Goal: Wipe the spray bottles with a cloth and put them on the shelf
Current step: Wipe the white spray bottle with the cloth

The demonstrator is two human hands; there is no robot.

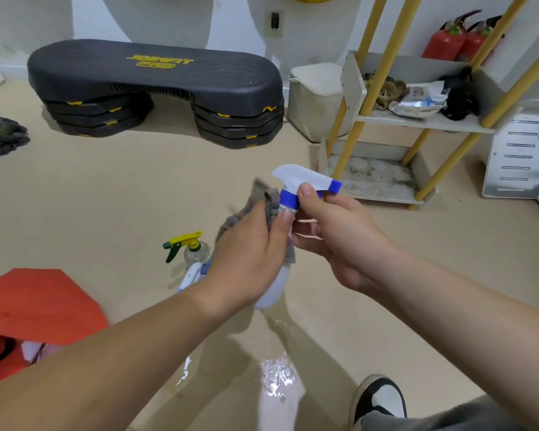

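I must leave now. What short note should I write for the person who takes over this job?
Left hand holds the cloth around the held bottle.
Right hand pinches its neck.
On the floor: yellow-trigger bottle, white bottle.
The shelf shows no bottles, so none is done.
Left: finish wiping, shelve it, then the other two.

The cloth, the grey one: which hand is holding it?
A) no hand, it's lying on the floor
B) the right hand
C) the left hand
C: the grey cloth is bunched in the left hand and wrapped against the spray bottle, while the right hand only pinches the bottle at its blue collar.
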